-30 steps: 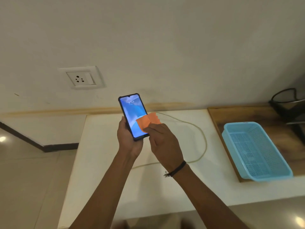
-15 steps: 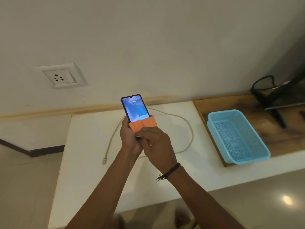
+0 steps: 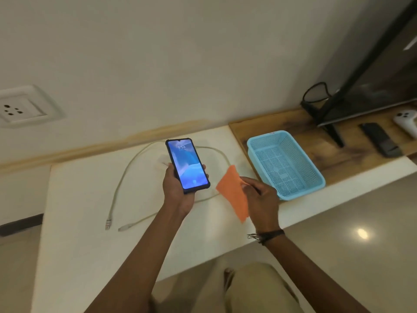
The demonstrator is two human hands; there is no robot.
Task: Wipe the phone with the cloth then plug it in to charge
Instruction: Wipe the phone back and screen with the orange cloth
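My left hand (image 3: 178, 190) holds a black-cased phone (image 3: 187, 164) upright over the white counter, its lit screen facing me. My right hand (image 3: 261, 197) pinches an orange cloth (image 3: 233, 193), which hangs to the right of the phone and does not touch it. A white charging cable (image 3: 121, 179) lies looped on the counter behind and below the phone, with both of its plug ends (image 3: 108, 223) near the front left. A white wall socket (image 3: 21, 107) sits at the far left.
A light blue mesh basket (image 3: 285, 163) stands right of my right hand, half on a wooden board (image 3: 338, 154). A TV on a stand (image 3: 370, 86), a black remote (image 3: 379, 138) and a white controller (image 3: 406, 120) are at far right. The white counter (image 3: 79, 199) ends close to me.
My right hand has drawn the orange cloth off the phone's lower end and away to the right. The view has swung right, and the phone screen is fully uncovered.
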